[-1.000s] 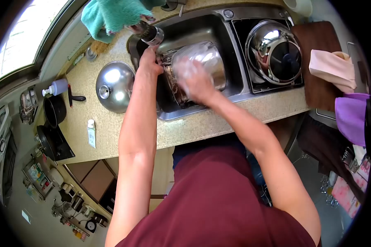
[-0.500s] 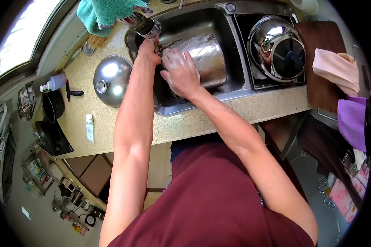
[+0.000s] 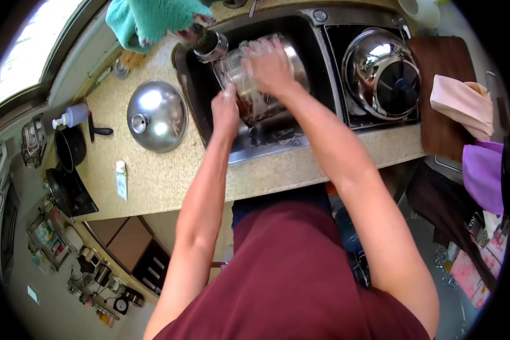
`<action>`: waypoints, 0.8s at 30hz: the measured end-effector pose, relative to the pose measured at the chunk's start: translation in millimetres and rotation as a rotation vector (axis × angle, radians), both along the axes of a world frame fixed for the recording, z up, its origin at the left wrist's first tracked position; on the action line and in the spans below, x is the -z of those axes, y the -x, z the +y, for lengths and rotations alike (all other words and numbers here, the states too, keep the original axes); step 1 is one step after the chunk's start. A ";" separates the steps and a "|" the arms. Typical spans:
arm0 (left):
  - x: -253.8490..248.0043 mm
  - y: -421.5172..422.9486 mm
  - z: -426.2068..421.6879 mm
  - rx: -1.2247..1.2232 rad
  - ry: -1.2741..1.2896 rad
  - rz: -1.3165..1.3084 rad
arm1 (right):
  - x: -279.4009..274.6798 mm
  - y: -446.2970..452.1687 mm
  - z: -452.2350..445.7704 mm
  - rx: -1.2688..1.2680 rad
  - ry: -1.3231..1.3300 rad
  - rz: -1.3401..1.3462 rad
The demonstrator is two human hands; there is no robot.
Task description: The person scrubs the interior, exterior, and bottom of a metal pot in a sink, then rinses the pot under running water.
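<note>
One metal pot (image 3: 296, 67) lies on its side in the sink (image 3: 249, 153). The right hand (image 3: 268, 65) presses soapy, slightly parted fingers on its wall; the left hand (image 3: 225, 113) has its fingers curled at the rim — their exact grip I cannot tell. Half a second ago the left hand was by the faucet (image 3: 211, 48). Left of the sink — one domed lid (image 3: 157, 116), one tube (image 3: 122, 181).
</note>
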State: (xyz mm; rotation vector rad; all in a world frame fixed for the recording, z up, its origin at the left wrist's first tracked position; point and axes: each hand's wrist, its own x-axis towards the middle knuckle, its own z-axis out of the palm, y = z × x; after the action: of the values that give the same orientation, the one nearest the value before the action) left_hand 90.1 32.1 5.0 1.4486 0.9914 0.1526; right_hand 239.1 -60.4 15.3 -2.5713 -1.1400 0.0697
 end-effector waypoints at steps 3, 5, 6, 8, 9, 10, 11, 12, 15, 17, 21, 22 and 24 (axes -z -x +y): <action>-4.8 24.6 -31.9 -0.010 -0.256 -0.112 | -9.3 -7.6 11.6 -0.032 0.053 -0.041; 6.4 22.5 -27.2 -0.081 -0.300 -0.081 | -30.6 11.5 0.4 -0.275 0.226 -0.119; -3.7 16.0 -22.7 -0.111 -0.248 -0.092 | 2.0 32.1 -13.1 -0.334 -0.021 -0.224; -6.9 3.1 -20.5 -0.228 -0.080 -0.277 | -7.2 70.4 -27.8 -0.300 -0.242 -0.087; -5.9 4.5 -15.2 -0.249 -0.080 -0.261 | -7.9 81.9 -32.0 -0.332 -0.269 -0.038; -5.4 8.4 -10.2 -0.203 0.000 -0.145 | -1.1 77.2 -21.2 -0.304 -0.156 -0.097; -7.8 8.4 -10.2 -0.151 0.087 -0.039 | -4.7 56.5 -3.3 -0.272 -0.036 -0.166; -11.6 0.4 -14.1 -0.193 0.146 -0.081 | -36.9 29.7 18.8 -0.185 0.256 0.264; -19.2 -10.9 -13.6 -0.239 0.179 -0.105 | -16.6 59.3 11.8 -0.089 -0.054 0.196; -20.3 -18.8 -11.9 -0.248 0.216 -0.141 | -16.2 93.0 -29.3 -0.196 -0.281 0.003; -14.6 -7.2 -13.5 -0.150 0.107 0.165 | -4.6 40.7 -33.4 -0.117 0.058 0.009; -9.3 -9.0 -15.3 -0.170 0.077 0.092 | -19.1 11.9 -16.7 -0.029 0.238 0.262; -21.0 -15.1 -16.9 -0.165 -0.039 0.106 | -29.2 9.2 -9.3 0.077 0.405 0.517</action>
State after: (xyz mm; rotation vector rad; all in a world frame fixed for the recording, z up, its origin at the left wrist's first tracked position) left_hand 105.2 15.2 26.0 1.4208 1.2010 0.2180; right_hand 229.9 -69.8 44.6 -2.6784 -0.8926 0.9739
